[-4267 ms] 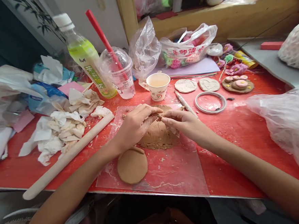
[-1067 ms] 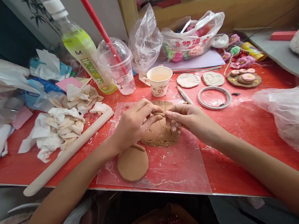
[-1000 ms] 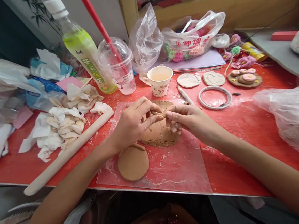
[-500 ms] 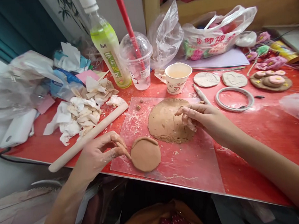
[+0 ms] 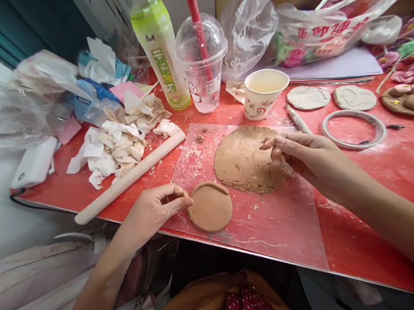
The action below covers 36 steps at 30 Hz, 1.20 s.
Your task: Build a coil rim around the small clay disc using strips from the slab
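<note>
A flat round clay disc (image 5: 211, 210) lies near the table's front edge, with a thin clay coil (image 5: 214, 186) along its far rim. At the disc's left edge, my left hand (image 5: 163, 206) is closed, thumb and index finger pinched on the coil. A larger rolled-out clay slab (image 5: 243, 159) with a cracked edge lies behind the disc. Over the slab's right side hovers my right hand (image 5: 301, 155), its fingers curled and pressed together. Whatever the right fingertips may hold is too small to make out. Both hands have clay smears.
A clear sheet (image 5: 287, 234) lies under the clay. Left of it are a rolling pin (image 5: 130, 179) and crumpled tissues (image 5: 110, 150). Behind stand a bottle (image 5: 160, 54), plastic cup (image 5: 205, 86) and paper cup (image 5: 265, 96). A tape ring (image 5: 379, 133) lies at the right.
The view has shifted, so the table's things appear larger and nearer. My left fingertips have moved up along the disc's left edge. My right hand stays over the slab.
</note>
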{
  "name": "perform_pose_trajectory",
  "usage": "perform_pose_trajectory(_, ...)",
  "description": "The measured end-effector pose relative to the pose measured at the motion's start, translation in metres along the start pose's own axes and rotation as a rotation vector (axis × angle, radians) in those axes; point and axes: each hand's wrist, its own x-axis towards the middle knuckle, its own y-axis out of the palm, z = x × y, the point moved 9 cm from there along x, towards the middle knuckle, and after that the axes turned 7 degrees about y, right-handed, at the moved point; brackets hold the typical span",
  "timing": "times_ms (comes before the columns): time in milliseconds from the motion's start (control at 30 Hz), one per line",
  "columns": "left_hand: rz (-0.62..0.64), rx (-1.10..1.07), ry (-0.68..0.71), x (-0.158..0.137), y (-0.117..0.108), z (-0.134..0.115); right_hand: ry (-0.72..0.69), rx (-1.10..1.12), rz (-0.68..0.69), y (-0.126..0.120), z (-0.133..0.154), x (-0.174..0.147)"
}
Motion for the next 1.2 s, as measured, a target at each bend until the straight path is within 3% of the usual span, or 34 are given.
perform_pose_trajectory(200, 0.021, -0.026, -0.025, -0.003, 0.005, 0.003, -0.018, -0.029, -0.008, -0.001, 0.001, 0.000)
perform_pose_trajectory(333, 0.054, -0.099, -0.114, -0.008, 0.013, 0.010, -0.019, -0.012, -0.001, 0.000, 0.001, -0.001)
perform_pose_trajectory(500, 0.007, -0.088, -0.191, -0.015, 0.014, 0.012, -0.025, 0.001, 0.005, 0.001, 0.001, 0.000)
perform_pose_trajectory(700, -0.142, 0.125, -0.159, -0.018, 0.008, 0.010, -0.052, -0.034, 0.009, 0.001, 0.002, 0.000)
perform_pose_trajectory(900, -0.287, 0.364, 0.010, -0.023, 0.003, -0.009, -0.075, -0.079, 0.003, 0.000, 0.003, 0.002)
perform_pose_trajectory(1200, -0.366, 0.526, 0.094, -0.036, 0.008, -0.021, -0.092, -0.096, -0.006, 0.000, 0.002, 0.001)
